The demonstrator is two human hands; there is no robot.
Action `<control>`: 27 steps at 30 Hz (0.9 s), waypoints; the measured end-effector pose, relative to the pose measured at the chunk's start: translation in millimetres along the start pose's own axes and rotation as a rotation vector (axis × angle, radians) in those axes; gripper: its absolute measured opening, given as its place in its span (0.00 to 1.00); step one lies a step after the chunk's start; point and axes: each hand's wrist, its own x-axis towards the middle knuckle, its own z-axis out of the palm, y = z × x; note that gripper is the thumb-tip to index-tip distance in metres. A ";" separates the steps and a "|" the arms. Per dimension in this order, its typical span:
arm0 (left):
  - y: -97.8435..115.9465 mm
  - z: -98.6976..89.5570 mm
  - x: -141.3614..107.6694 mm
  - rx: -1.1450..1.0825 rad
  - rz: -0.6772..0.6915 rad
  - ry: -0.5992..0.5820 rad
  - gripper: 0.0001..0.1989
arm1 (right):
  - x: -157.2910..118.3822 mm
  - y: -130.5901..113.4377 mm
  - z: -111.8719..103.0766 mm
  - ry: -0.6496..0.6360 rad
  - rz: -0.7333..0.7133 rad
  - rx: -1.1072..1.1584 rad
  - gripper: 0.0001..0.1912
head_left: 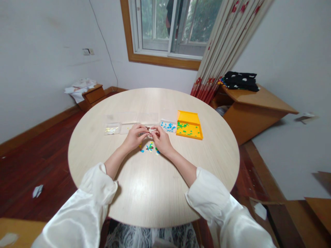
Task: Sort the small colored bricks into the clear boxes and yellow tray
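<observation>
My left hand [134, 137] and my right hand [162, 142] meet above the middle of the table, fingertips pinched together. Whatever lies between the fingers is too small to make out. Just below the hands is a loose pile of small coloured pieces [150, 147], blue, green, yellow and brown. Behind the fingers, a clear box holding brown pieces [147, 128] is partly covered. To its right are blue pieces [169, 126] in another clear box. Beyond that stands an open orange box [188, 117] with green pieces [184, 130].
The round wooden table [144, 186] bears a row of open boxes; at its left end a clear box holds pale yellow pieces [111, 130]. A desk [269, 100] with folded dark cloth [240, 81] stands at right, a small cabinet [94, 94] at left.
</observation>
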 end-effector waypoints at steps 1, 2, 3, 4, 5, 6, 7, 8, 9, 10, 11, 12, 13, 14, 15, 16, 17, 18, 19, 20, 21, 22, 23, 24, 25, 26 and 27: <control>0.1 -0.1 0.0 0.001 -0.008 0.009 0.04 | 0.0 0.2 0.2 0.003 0.001 -0.005 0.10; 0.1 -0.2 0.0 0.005 -0.017 0.018 0.04 | 0.0 0.4 0.3 0.004 0.000 -0.012 0.10; -0.3 -0.3 0.0 0.011 -0.027 0.028 0.04 | 0.0 0.4 0.4 0.006 -0.001 -0.019 0.10; -1.2 -0.4 0.1 0.020 -0.037 0.039 0.05 | 0.0 0.3 0.3 0.005 -0.002 -0.026 0.10; -2.5 -0.5 0.1 0.034 -0.048 0.052 0.05 | -0.1 0.1 0.2 0.002 -0.003 -0.033 0.11; -4.3 -0.5 0.2 0.052 -0.061 0.070 0.05 | -0.2 -0.2 0.0 -0.001 -0.004 -0.040 0.11; -6.6 -0.5 0.2 0.073 -0.075 0.090 0.05 | -0.5 -0.6 -0.2 -0.005 -0.004 -0.050 0.11; -9.2 -0.4 0.2 0.097 -0.091 0.112 0.05 | -0.8 -1.2 -0.4 -0.012 -0.010 -0.066 0.11; -11.9 -0.3 0.3 0.123 -0.109 0.134 0.05 | -1.4 -1.9 -0.6 -0.020 -0.025 -0.092 0.11; -14.6 -0.2 0.3 0.148 -0.125 0.156 0.05 | -2.2 -2.8 -0.8 -0.035 -0.053 -0.127 0.10; -17.0 -0.1 0.3 0.171 -0.140 0.174 0.05 | -3.2 -4.0 -0.8 -0.057 -0.093 -0.168 0.09; -19.1 0.0 0.3 0.192 -0.151 0.187 0.05 | -4.3 -5.3 -0.7 -0.088 -0.143 -0.213 0.09; -20.8 0.1 0.4 0.210 -0.160 0.195 0.05 | -5.6 -6.7 -0.5 -0.129 -0.198 -0.257 0.08; -22.2 0.3 0.4 0.225 -0.167 0.197 0.05 | -6.8 -8.2 -0.1 -0.175 -0.250 -0.298 0.08; -23.2 0.5 0.4 0.237 -0.171 0.193 0.05 | -8.1 -9.7 0.3 -0.223 -0.294 -0.333 0.08; -24.0 0.7 0.4 0.248 -0.174 0.186 0.05 | -9.2 -11.1 0.7 -0.269 -0.329 -0.363 0.08; -24.6 0.9 0.5 0.258 -0.176 0.177 0.05 | -10.2 -12.4 1.0 -0.309 -0.356 -0.390 0.08; -25.2 1.1 0.5 0.268 -0.176 0.169 0.06 | -11.0 -13.4 1.3 -0.343 -0.375 -0.415 0.08; -25.7 1.3 0.4 0.278 -0.176 0.162 0.06 | -11.7 -14.1 1.5 -0.370 -0.387 -0.438 0.08; -26.3 1.4 0.4 0.286 -0.174 0.155 0.06 | -12.3 -14.7 1.6 -0.394 -0.397 -0.460 0.09; -26.9 1.5 0.3 0.292 -0.172 0.151 0.06 | -12.7 -14.9 1.6 -0.414 -0.402 -0.482 0.10; -27.4 1.6 0.3 0.295 -0.169 0.148 0.06 | -13.1 -15.0 1.6 -0.431 -0.405 -0.503 0.11; -27.9 1.6 0.2 0.296 -0.167 0.145 0.06 | -13.4 -14.9 1.6 -0.446 -0.406 -0.522 0.11; -28.2 1.7 0.2 0.294 -0.165 0.142 0.06 | -13.5 -14.6 1.6 -0.460 -0.406 -0.538 0.12; -28.4 1.7 0.2 0.293 -0.165 0.141 0.06 | -13.7 -14.3 1.7 -0.469 -0.405 -0.551 0.12; -28.4 1.8 0.2 0.292 -0.166 0.141 0.07 | -13.7 -13.9 1.8 -0.476 -0.404 -0.560 0.11; -28.2 1.9 0.2 0.291 -0.169 0.141 0.07 | -13.7 -13.6 1.9 -0.481 -0.403 -0.565 0.11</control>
